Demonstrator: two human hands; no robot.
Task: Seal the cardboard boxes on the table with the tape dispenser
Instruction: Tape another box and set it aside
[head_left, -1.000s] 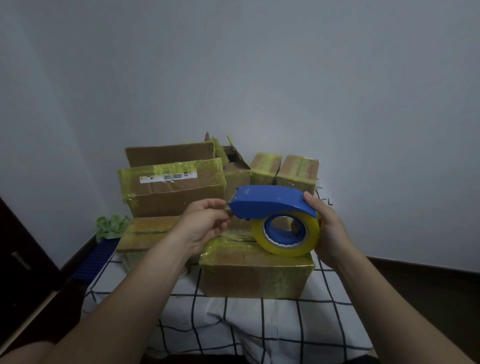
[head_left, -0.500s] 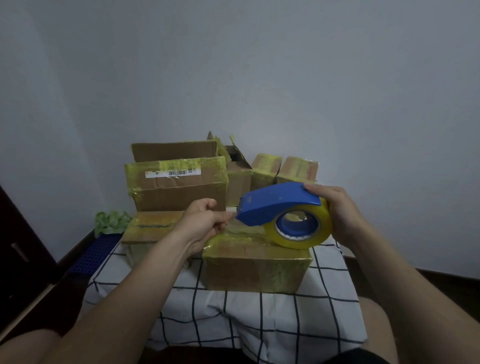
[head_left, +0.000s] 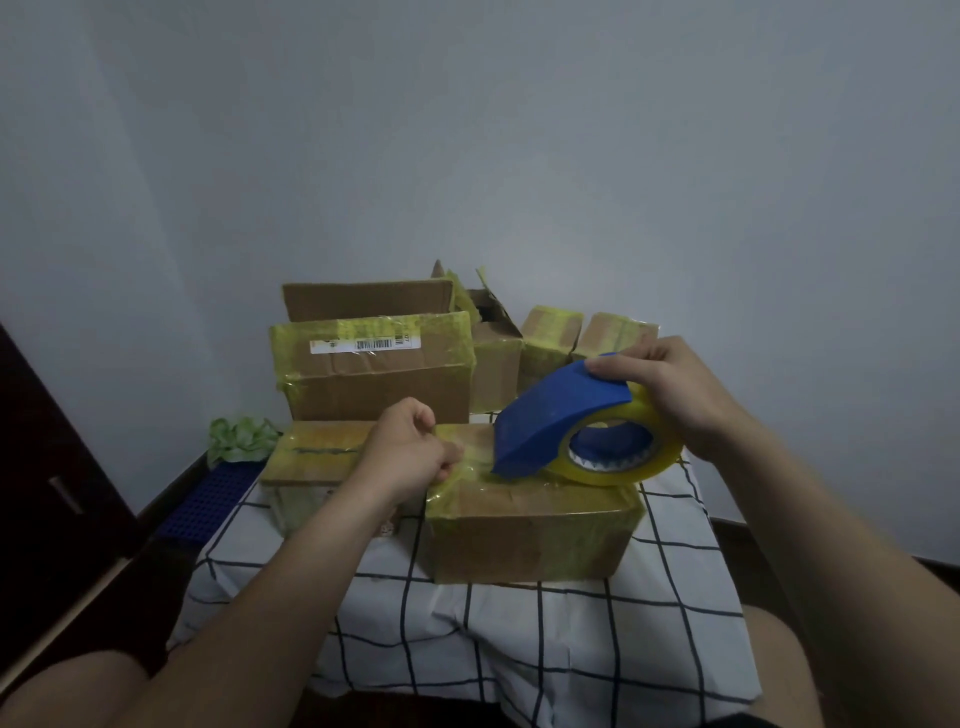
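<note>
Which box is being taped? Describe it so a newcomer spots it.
Start at the checked tablecloth. The box sits nearest its front edge, ahead of the cartons. Only it has the blue tape dispenser on top and the left hand pinching tape at its edge.

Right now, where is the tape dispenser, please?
Head view, right of centre: the right hand holds the tape dispenser on the front box, beside the left hand.
</note>
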